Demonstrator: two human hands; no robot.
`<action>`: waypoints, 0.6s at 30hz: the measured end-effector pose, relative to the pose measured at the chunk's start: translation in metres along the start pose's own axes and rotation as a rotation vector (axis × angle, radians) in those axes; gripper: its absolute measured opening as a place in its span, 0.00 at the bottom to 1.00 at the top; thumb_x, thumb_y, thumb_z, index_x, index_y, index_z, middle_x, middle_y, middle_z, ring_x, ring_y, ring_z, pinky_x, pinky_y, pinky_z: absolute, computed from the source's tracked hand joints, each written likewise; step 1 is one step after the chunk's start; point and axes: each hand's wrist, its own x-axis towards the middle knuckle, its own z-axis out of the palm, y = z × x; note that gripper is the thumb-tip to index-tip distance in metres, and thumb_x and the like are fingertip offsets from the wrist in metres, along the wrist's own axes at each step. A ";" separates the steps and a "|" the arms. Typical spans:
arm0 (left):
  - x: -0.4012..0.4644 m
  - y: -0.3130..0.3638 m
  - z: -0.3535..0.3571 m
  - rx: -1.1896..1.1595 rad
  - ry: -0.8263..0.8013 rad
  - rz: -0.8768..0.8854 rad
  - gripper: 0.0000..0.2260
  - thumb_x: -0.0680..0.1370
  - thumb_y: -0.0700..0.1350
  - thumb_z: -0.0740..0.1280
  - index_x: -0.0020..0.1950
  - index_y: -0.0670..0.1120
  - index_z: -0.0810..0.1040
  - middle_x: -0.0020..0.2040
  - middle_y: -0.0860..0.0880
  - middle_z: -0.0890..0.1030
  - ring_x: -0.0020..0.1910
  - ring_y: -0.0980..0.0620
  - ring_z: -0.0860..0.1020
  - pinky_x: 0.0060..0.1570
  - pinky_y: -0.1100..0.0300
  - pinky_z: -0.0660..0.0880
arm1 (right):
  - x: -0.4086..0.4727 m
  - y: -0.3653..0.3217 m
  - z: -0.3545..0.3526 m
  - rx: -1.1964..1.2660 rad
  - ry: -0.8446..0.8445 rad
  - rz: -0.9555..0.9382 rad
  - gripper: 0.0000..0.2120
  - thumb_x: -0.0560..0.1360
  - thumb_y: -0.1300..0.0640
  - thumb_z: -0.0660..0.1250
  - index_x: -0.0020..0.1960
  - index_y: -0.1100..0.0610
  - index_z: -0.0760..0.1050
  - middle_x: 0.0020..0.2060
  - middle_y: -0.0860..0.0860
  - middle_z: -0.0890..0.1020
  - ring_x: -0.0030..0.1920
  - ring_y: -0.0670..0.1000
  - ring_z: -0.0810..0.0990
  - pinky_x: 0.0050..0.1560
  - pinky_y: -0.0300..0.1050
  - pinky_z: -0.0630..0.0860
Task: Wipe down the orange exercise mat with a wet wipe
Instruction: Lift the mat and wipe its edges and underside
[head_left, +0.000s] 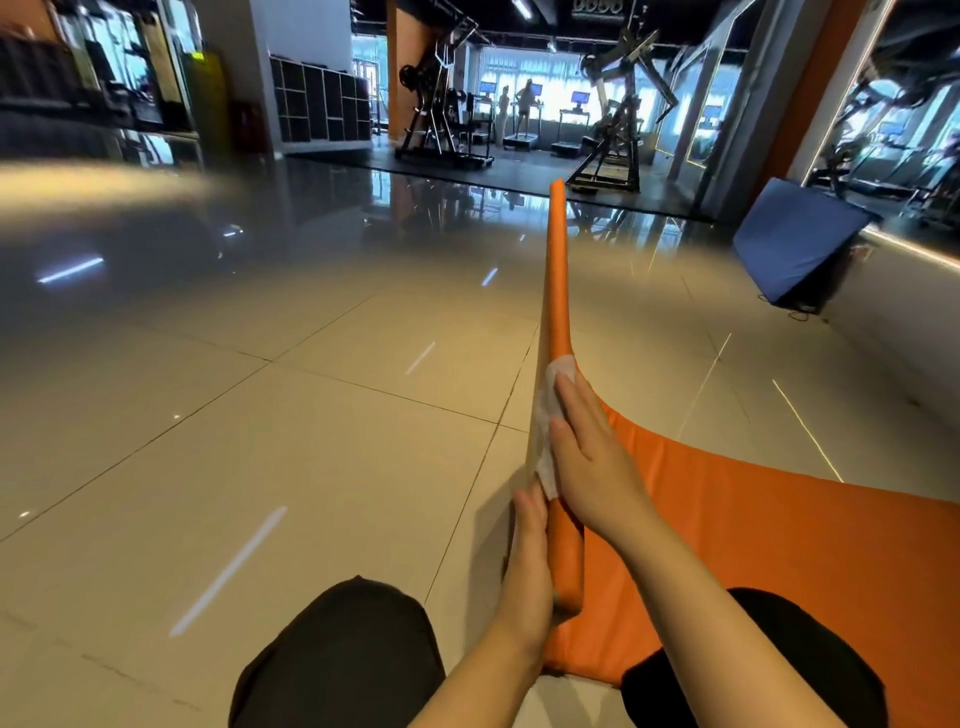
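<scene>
Right grip (587, 457) presses wipe (545, 415) on mat (753, 519); glossy tiled gym floor (260, 415).

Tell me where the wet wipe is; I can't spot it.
In the head view, centre frame: the wet wipe lies on the orange mat's raised left edge, pressed under the right hand's fingers, just above the left hand.

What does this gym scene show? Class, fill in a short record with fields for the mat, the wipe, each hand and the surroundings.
mat: orange exercise mat, left edge lifted off the tiled floor
wipe: white wet wipe on the raised edge
right hand: flat, pressing the wipe
left hand: holding the edge up
background: blue mat, weight machines
</scene>
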 end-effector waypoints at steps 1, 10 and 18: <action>0.001 -0.004 -0.002 0.063 -0.003 0.043 0.37 0.69 0.79 0.55 0.74 0.64 0.64 0.72 0.55 0.72 0.71 0.54 0.70 0.72 0.48 0.67 | -0.024 0.026 -0.017 0.055 -0.011 0.210 0.24 0.85 0.51 0.48 0.80 0.47 0.48 0.79 0.42 0.47 0.74 0.35 0.45 0.60 0.17 0.40; 0.005 -0.030 -0.016 0.693 -0.250 0.160 0.56 0.64 0.55 0.78 0.77 0.66 0.39 0.77 0.68 0.48 0.77 0.62 0.52 0.75 0.52 0.61 | -0.076 0.056 -0.041 0.067 -0.347 0.255 0.29 0.82 0.44 0.52 0.79 0.42 0.42 0.77 0.36 0.41 0.74 0.30 0.40 0.70 0.26 0.42; 0.009 -0.044 -0.022 0.690 0.012 0.172 0.48 0.67 0.43 0.66 0.77 0.70 0.41 0.77 0.57 0.56 0.73 0.45 0.66 0.63 0.40 0.74 | -0.027 0.062 -0.033 -0.245 -0.258 0.169 0.25 0.85 0.49 0.49 0.80 0.51 0.50 0.80 0.49 0.49 0.78 0.44 0.47 0.74 0.36 0.45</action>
